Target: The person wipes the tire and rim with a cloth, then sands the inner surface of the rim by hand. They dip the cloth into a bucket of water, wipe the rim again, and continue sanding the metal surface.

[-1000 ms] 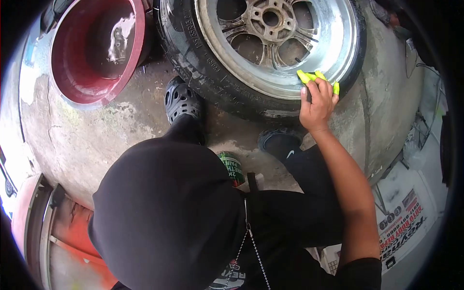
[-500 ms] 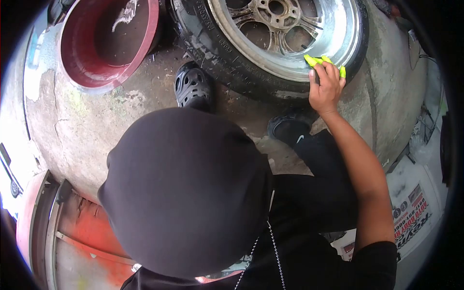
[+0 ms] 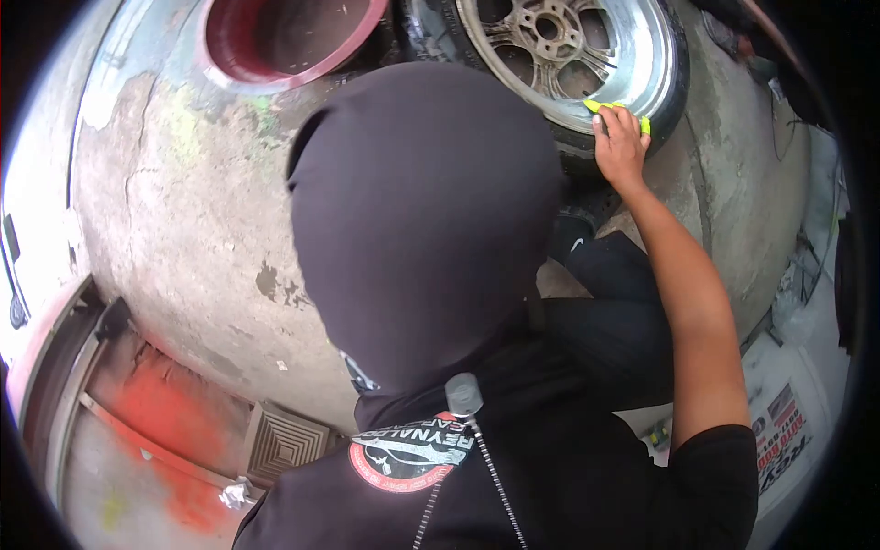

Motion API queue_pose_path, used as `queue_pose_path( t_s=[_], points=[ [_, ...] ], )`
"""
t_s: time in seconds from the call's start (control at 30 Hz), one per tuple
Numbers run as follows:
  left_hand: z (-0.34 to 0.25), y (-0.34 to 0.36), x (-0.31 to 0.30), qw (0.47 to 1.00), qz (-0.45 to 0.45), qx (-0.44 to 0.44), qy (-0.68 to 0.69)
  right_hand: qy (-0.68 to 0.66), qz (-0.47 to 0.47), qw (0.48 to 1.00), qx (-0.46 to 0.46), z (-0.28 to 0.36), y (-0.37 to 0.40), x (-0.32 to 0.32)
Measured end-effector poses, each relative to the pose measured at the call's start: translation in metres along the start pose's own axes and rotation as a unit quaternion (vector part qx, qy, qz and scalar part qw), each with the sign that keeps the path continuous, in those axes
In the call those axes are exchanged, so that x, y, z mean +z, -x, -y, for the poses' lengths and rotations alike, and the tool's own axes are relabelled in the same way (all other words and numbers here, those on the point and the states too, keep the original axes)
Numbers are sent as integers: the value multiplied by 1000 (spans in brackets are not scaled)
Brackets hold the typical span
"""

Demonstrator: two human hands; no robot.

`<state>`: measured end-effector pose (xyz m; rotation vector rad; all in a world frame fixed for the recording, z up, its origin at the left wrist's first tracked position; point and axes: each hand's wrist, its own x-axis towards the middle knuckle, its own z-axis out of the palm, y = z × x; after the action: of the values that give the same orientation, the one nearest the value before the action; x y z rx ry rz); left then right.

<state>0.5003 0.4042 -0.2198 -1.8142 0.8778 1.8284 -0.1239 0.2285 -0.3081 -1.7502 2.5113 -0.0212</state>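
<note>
My right hand (image 3: 621, 151) is closed around a bright yellow-green pad (image 3: 600, 105), whose exact kind I cannot make out. Parts of it show at the fingertips, pressed against the near right part of a silver wheel rim (image 3: 632, 69). The spokes and hub (image 3: 547, 35) look brown with grime, while the rim's inner barrel is shiny and pale. A black tyre (image 3: 676, 101) surrounds the rim, and the wheel lies on its side on the ground. My left hand is out of sight; a dark-covered head hides the area left of the wheel.
A dark red tub (image 3: 365, 37) with dark liquid stands left of the wheel on stained concrete (image 3: 202, 211). At lower left lie a red-smeared panel (image 3: 174, 412) and a square ridged grate (image 3: 286, 442). A printed banner (image 3: 779, 440) is at lower right.
The covered head has moved up and right in view, hiding one shoe and part of the tyre. The tub appears higher and farther right. My right hand stays on the rim, holding the pad.
</note>
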Motion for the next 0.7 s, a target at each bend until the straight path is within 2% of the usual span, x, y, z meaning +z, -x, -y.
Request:
queue_pose_path(
  t_s=[0.07,0.13,0.17,0.2,0.23,0.27,0.3,0.33,0.37,0.4,0.47,0.53,0.57,0.6,0.67,0.7],
  points=[
    [31,31,-13,1000,5,-30,-3,-25,26,999,17,-2,-5,-2],
    [60,64,-33,998,15,-54,-15,-159,50,986,32,-34,-20,9],
    [72,78,-47,997,19,-68,-26,-236,82,964,88,-35,-26,-9],
    [83,90,-63,996,23,-80,-40,-234,138,959,80,-33,-36,-46],
    [88,101,-82,994,28,-89,-57,-226,113,967,28,-51,-42,-61],
    [94,110,-103,992,33,-97,-76,-186,150,971,-16,-54,-49,-106],
    [94,117,-126,989,34,-104,-99,-226,173,958,-23,-72,-55,-131],
    [83,115,-157,984,42,-103,-137,-194,177,964,-50,-81,-50,-223],
    [77,120,-181,980,40,-112,-158,-174,106,978,46,-114,-38,-240],
    [67,123,-206,975,39,-117,-183,-198,112,969,101,-89,-19,-292],
    [35,126,-250,963,31,-128,-235,-98,27,979,178,-123,38,-318],
    [-2,126,-283,949,24,-136,-284,-93,109,964,223,-168,115,-307],
    [-18,127,-296,942,22,-138,-306,-106,161,946,262,-173,163,-292],
    [-38,126,-306,934,18,-139,-327,-49,199,937,284,-167,215,-274],
    [-69,124,-311,922,9,-141,-361,-87,381,866,312,-134,313,-232],
    [-89,124,-310,914,3,-147,-379,-159,510,789,304,-112,349,-214]
  ],
)
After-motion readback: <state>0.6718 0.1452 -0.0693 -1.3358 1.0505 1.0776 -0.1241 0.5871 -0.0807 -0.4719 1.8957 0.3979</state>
